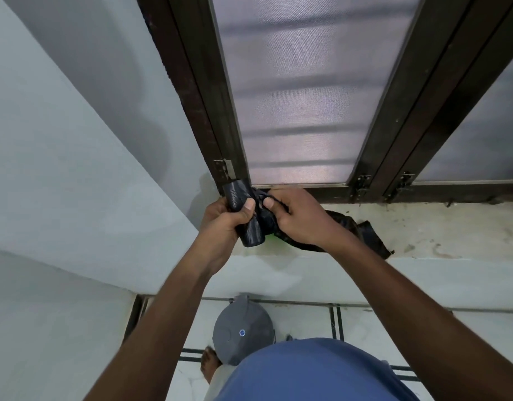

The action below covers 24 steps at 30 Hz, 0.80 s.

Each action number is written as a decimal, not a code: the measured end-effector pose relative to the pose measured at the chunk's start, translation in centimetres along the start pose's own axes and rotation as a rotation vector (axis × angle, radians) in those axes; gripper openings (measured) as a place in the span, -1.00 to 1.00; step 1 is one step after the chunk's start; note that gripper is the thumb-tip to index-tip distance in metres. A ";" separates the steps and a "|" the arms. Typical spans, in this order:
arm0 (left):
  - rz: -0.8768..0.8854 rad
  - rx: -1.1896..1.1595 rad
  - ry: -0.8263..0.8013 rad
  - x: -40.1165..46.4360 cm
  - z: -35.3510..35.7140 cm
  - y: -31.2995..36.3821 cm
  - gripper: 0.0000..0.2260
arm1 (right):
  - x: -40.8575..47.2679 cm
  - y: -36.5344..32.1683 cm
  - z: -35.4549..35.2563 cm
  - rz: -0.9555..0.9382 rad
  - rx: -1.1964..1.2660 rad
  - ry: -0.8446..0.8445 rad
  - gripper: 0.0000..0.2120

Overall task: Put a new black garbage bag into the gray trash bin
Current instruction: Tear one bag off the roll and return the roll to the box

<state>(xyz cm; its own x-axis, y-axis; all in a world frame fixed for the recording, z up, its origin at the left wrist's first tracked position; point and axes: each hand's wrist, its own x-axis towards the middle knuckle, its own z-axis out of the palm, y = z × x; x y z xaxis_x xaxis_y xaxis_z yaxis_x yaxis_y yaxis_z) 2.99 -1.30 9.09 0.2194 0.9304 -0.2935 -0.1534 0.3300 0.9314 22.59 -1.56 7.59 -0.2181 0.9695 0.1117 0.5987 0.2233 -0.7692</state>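
In front of me a dark brown window frame [209, 91] with frosted panes [301, 91], pale stained sill [452, 230] below, gray wall [61, 169] at left, white tiled floor [362, 325] underneath.

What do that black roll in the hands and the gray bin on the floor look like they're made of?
The roll of garbage bags looks like thin black plastic film: slightly glossy, finely wrinkled, and wound tight, with a loose crumpled bag trailing off it. The trash bin seems to be hard molded plastic: matte gray, with a smooth domed lid.
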 end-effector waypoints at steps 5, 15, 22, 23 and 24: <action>0.004 -0.048 0.010 0.5 0.0 0.5 -0.62 | -0.2 0.0 0.9 0.175 0.419 -0.055 -0.67; 0.039 -0.042 -0.011 1.1 0.7 0.7 -0.60 | 0.1 0.0 3.2 0.062 0.341 0.323 -0.68; 0.036 -0.010 0.007 1.5 0.5 0.7 -0.77 | 0.3 0.0 3.7 0.022 0.266 0.394 -0.74; 0.028 0.010 0.026 1.6 0.5 0.6 -0.75 | 0.4 0.5 4.0 0.034 0.243 0.396 -0.72; 0.022 0.041 0.050 1.8 0.6 0.5 -0.69 | 0.8 1.0 4.3 0.062 0.211 0.393 -0.69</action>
<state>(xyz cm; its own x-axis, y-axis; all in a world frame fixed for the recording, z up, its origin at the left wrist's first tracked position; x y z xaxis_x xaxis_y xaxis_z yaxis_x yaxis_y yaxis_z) 3.92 0.41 9.18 0.1675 0.9444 -0.2828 -0.1177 0.3040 0.9454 19.71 -1.03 4.17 0.1469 0.9541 0.2608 0.4221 0.1780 -0.8889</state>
